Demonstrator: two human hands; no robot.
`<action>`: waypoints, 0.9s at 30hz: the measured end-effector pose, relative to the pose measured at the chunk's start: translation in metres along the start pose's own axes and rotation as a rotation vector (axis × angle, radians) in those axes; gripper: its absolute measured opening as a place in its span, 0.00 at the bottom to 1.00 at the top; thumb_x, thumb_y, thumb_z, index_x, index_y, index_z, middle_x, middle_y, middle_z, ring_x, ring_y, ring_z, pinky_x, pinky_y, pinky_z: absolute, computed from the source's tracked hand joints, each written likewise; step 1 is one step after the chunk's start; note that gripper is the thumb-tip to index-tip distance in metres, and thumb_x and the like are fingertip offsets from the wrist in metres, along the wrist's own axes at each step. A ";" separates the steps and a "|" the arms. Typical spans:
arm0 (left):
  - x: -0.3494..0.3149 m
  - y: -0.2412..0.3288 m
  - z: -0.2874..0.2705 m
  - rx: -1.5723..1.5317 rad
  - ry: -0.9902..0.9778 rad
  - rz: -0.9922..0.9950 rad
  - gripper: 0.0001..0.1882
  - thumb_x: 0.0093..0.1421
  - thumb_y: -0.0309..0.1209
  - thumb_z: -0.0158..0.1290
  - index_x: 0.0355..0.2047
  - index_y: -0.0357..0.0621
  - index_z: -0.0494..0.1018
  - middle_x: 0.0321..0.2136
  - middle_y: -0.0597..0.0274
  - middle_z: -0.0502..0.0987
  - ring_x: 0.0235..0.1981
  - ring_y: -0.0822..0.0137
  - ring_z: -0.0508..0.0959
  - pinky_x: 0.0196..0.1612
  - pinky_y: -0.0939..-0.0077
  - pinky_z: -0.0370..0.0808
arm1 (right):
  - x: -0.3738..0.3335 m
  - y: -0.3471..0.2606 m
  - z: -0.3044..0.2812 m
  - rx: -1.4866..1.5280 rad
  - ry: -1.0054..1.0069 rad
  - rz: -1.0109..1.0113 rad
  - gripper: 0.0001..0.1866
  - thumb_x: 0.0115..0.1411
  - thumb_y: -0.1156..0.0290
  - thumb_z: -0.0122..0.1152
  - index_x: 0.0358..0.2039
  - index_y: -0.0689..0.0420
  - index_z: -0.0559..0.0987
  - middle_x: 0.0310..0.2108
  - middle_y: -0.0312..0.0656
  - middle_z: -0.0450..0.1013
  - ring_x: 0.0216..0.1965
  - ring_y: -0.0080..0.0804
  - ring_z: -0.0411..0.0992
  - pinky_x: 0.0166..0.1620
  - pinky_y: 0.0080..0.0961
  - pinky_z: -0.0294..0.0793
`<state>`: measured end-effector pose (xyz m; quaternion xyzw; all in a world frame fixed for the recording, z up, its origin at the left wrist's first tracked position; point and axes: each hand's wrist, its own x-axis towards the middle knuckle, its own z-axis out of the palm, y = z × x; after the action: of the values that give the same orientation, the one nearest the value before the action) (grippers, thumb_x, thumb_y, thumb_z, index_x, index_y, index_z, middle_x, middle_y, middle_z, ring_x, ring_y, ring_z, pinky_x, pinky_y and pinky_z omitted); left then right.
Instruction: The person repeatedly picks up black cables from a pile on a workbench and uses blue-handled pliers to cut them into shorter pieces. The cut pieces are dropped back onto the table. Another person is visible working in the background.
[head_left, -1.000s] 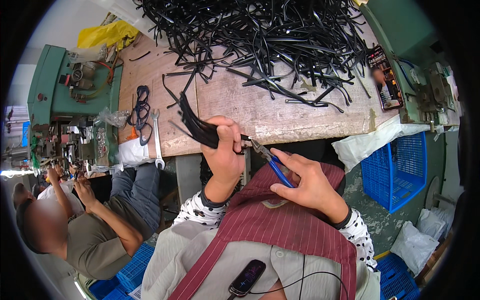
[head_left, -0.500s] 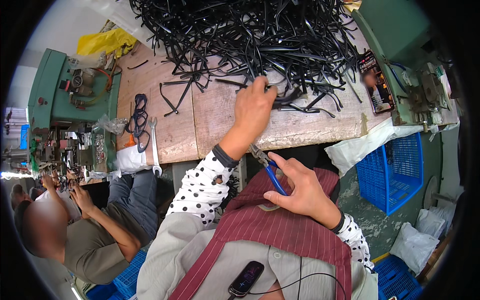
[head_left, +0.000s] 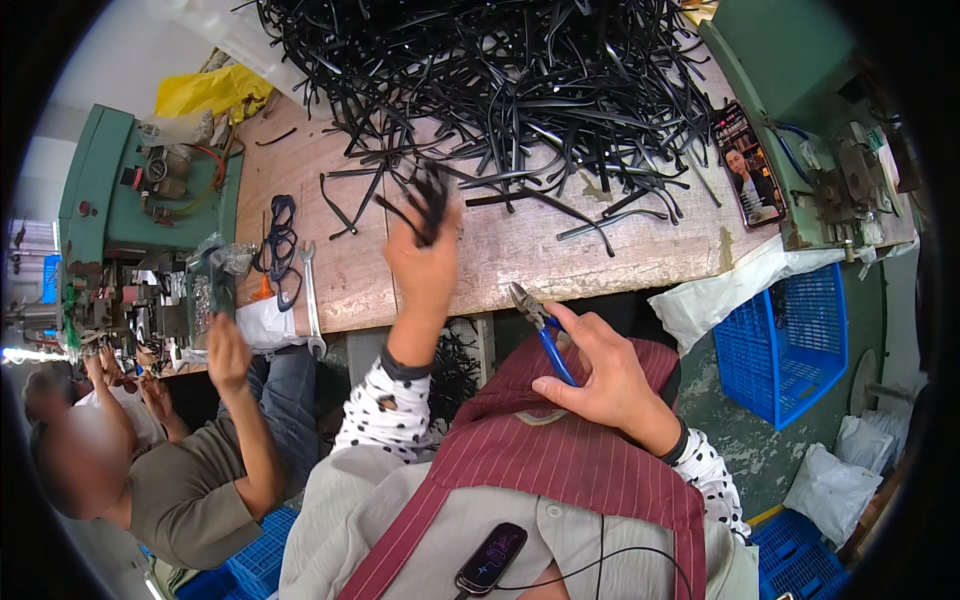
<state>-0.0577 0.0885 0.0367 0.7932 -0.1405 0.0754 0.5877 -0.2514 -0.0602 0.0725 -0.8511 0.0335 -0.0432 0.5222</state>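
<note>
From afar, I saw the left hand (head_left: 425, 258) shift leftward along the heap (head_left: 510, 90), blurred fingers closed around black strips (head_left: 430, 205) over the desk (head_left: 350, 290), apart from the pliers (head_left: 547, 337) that the right hand's (head_left: 605, 372) curled fingers held.

The light is bright and rather even; at nine o'clock a lamp (head_left: 33, 351) glares. The left hand (head_left: 424, 265) is blurred. Near the rim, straight lines bend.

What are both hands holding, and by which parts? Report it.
Right hand: blue-handled pliers, by the handles. Left hand: slim black pieces; blur hides which part is gripped.
</note>
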 end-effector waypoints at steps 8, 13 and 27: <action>-0.028 -0.005 -0.017 -0.793 -0.349 -0.375 0.12 0.69 0.38 0.48 0.34 0.43 0.71 0.25 0.68 0.69 0.18 0.76 0.63 0.26 0.77 0.64 | 0.002 0.004 0.004 -0.267 0.089 -0.133 0.44 0.40 0.62 0.75 0.60 0.53 0.70 0.35 0.43 0.70 0.34 0.41 0.72 0.36 0.33 0.74; -0.025 0.003 -0.027 -1.247 -0.579 -0.564 0.11 0.70 0.39 0.47 0.41 0.45 0.71 0.24 0.68 0.70 0.18 0.76 0.64 0.28 0.75 0.66 | 0.007 -0.005 0.003 -0.363 0.088 -0.232 0.44 0.38 0.63 0.74 0.60 0.51 0.71 0.37 0.43 0.69 0.35 0.40 0.70 0.35 0.34 0.73; -0.023 0.012 -0.025 -1.249 -0.657 -0.549 0.19 0.71 0.49 0.39 0.32 0.51 0.68 0.15 0.79 0.60 0.13 0.82 0.56 0.23 0.81 0.58 | 0.007 -0.007 0.003 -0.385 0.077 -0.280 0.43 0.37 0.65 0.74 0.59 0.52 0.72 0.37 0.43 0.69 0.33 0.39 0.68 0.31 0.34 0.71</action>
<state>-0.0825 0.1125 0.0481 0.3010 -0.1224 -0.4074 0.8535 -0.2438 -0.0548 0.0778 -0.9289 -0.0574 -0.1405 0.3377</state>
